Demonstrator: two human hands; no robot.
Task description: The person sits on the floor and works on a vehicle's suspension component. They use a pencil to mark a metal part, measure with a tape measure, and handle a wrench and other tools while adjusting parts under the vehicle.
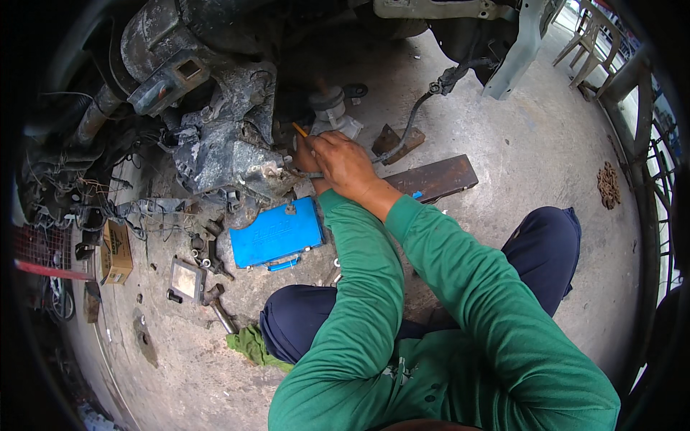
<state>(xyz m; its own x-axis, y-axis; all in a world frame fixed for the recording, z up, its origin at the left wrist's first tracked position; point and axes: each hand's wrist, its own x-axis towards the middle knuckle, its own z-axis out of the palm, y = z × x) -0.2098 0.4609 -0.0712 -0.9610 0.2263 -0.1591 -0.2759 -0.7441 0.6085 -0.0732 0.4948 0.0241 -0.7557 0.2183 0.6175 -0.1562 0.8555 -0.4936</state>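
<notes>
My right hand [346, 165] reaches across my left, its fingers bent and closed beside a corroded metal casting [237, 158] under the vehicle. What lies in its grip is hidden. A short, thin orange stick [299, 129] pokes out just past the fingers; which hand has it is unclear. My left hand [305, 156] lies mostly behind the right one, close to the casting, with its fingers out of sight. Beneath the hands, a ridged grey rod or tube [315, 174] shows in part. A blue plastic tool case [277, 233] lies closed on the floor, nearer to me.
To the right of my hands lie a long rusty metal box [438, 179] and a brown metal piece [397, 144]. A dark cable [413, 118] hangs there. At left are a hammer [219, 309], a green rag [251, 346], a clear-lidded case [188, 279] and a carton [116, 253].
</notes>
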